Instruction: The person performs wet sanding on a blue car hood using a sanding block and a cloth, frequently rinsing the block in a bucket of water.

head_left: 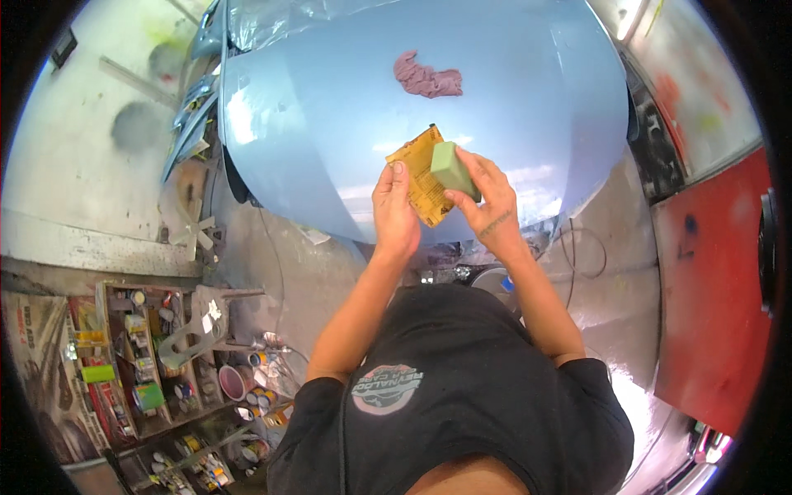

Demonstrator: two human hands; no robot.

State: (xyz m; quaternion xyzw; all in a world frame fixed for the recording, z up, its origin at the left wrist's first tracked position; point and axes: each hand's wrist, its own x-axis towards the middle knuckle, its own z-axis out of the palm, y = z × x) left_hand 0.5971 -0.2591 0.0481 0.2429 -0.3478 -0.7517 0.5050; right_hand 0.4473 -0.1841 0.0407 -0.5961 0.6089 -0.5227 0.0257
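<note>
Both hands are raised over the near edge of a blue car hood (313, 107). My left hand (396, 210) is closed on a yellow-brown sheet of sandpaper (422, 186) with print on its back, thumb lying on the face of the sheet. In my right hand (493, 198) is a green sanding block (452, 167), gripped between thumb and fingers. The block lies against the right part of the sheet. Farther up the hood rests a crumpled mauve cloth (427, 76).
A wooden shelf (124, 355) with cans and bottles stands at the lower left, near a grey stool (198, 330). A red panel (714, 289) leans at the right. A hose (575, 256) lies on the floor. Clear plastic sheeting (272, 21) covers the hood's far end.
</note>
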